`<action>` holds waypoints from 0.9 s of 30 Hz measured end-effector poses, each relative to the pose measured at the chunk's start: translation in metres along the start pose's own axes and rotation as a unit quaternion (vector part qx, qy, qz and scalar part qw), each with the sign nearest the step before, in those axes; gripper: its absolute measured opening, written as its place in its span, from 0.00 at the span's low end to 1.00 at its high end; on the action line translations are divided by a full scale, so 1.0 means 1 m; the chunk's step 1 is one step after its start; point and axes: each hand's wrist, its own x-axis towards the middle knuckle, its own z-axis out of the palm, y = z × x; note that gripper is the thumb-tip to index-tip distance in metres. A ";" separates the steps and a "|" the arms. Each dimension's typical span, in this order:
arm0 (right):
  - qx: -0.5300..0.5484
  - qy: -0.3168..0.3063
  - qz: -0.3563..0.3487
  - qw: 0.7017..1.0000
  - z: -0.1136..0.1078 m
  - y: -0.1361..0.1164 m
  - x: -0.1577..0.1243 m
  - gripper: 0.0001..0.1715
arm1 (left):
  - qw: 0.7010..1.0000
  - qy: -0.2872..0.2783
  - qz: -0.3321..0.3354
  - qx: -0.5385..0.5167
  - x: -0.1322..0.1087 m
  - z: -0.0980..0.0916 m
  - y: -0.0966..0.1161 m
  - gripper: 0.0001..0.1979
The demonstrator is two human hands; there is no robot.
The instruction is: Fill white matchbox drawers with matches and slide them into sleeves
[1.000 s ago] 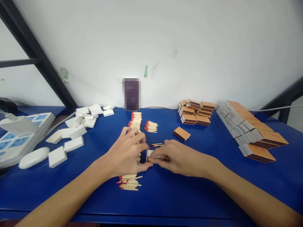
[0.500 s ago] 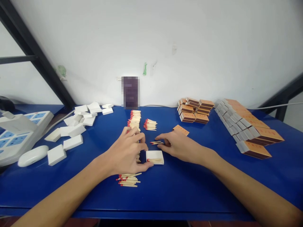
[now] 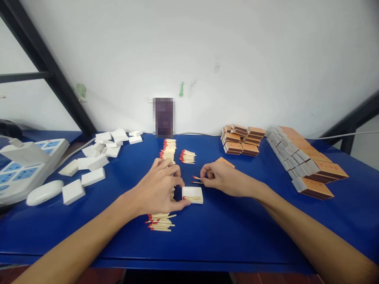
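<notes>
A small white matchbox tray [image 3: 192, 195] lies on the blue table [image 3: 225, 232] with a few red-tipped matches in it. My left hand [image 3: 160, 189] rests over a long row of matches [image 3: 169, 150], fingers curled, its thumb against the tray's left edge. My right hand [image 3: 220, 179] is closed in a pinch on a couple of loose matches [image 3: 196, 180] just behind the tray. More matches [image 3: 160, 222] show under my left wrist.
White inner trays [image 3: 91, 165] are scattered at the left, beside a power strip [image 3: 20, 169] and a white mouse [image 3: 44, 192]. A small match bundle [image 3: 187, 157], one orange sleeve [image 3: 225, 162], stacked orange matchboxes [image 3: 242, 141] and a long row of boxes [image 3: 304, 161] lie behind and right.
My right hand left the tray, reached back to the loose matches behind it and pinched them. The left hand stayed by the tray.
</notes>
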 end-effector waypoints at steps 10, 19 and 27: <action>0.052 -0.064 -0.026 0.996 0.000 -0.029 -0.013 0.13 | 1.000 -0.002 -0.012 -0.012 0.001 -0.001 0.000 0.20; -0.063 0.039 -0.041 0.996 -0.001 -0.005 -0.002 0.08 | 1.000 0.019 0.001 0.000 0.000 0.000 -0.001 0.18; -0.064 0.138 -0.052 0.987 -0.004 -0.010 -0.004 0.07 | 0.997 0.067 0.014 0.042 0.000 0.001 -0.001 0.16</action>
